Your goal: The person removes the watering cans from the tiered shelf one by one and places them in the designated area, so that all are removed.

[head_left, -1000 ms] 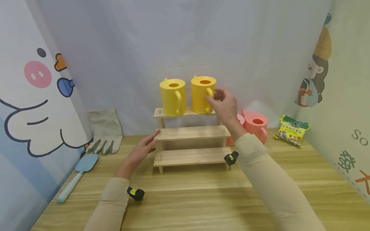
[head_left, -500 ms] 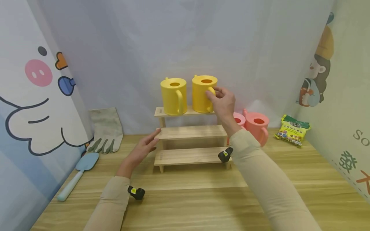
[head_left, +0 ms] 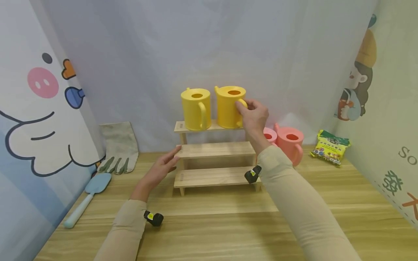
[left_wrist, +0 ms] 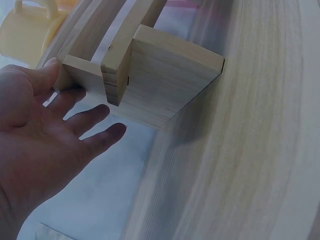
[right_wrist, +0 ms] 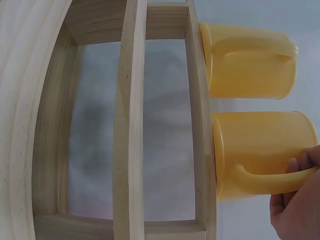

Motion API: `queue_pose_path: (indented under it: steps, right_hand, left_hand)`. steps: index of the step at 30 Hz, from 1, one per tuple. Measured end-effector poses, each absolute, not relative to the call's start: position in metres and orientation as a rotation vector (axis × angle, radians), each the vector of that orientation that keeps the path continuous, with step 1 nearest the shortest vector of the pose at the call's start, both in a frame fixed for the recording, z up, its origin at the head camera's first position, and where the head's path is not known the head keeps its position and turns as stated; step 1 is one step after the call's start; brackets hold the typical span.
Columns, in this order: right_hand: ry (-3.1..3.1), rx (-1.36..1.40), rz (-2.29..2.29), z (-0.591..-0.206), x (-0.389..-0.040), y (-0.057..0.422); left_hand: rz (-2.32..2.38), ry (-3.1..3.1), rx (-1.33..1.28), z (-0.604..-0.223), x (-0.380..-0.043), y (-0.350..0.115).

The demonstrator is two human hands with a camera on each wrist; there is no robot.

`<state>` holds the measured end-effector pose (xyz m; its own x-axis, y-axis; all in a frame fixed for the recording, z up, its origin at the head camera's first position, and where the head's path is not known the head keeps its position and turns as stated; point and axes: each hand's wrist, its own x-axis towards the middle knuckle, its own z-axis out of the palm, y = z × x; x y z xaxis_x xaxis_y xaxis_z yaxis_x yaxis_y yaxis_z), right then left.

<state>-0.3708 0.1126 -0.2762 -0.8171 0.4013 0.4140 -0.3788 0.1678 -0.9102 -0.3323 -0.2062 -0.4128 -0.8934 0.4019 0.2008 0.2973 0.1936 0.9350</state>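
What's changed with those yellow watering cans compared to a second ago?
The right yellow can has turned on the top tier: its handle swung right, its spout left. The right hand still holds that handle. The other yellow can, the stand and the left hand beside it stayed put.

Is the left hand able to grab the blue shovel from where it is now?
Probably yes. The left hand only touches the end of the wooden shelf, and I see nothing between it and the blue shovel.
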Motion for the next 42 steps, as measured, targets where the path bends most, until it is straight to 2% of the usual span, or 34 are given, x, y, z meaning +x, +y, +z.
queue_pose_path:
  steps: [23, 34, 42]
  right_hand:
    - [-1.816, -0.020, 1.744, -0.260, -0.350, 0.127]
    - [-1.805, 0.009, 1.696, -0.255, -0.321, 0.179]
    - [-1.857, -0.064, 1.602, -0.274, -0.298, 0.220]
  left_hand:
    - [1.813, 2.359, 0.675, -0.414, -0.332, -0.206]
    - [1.805, 2.363, 0.687, -0.413, -0.332, -0.205]
    - [1.822, 2.337, 0.683, -0.413, -0.332, -0.207]
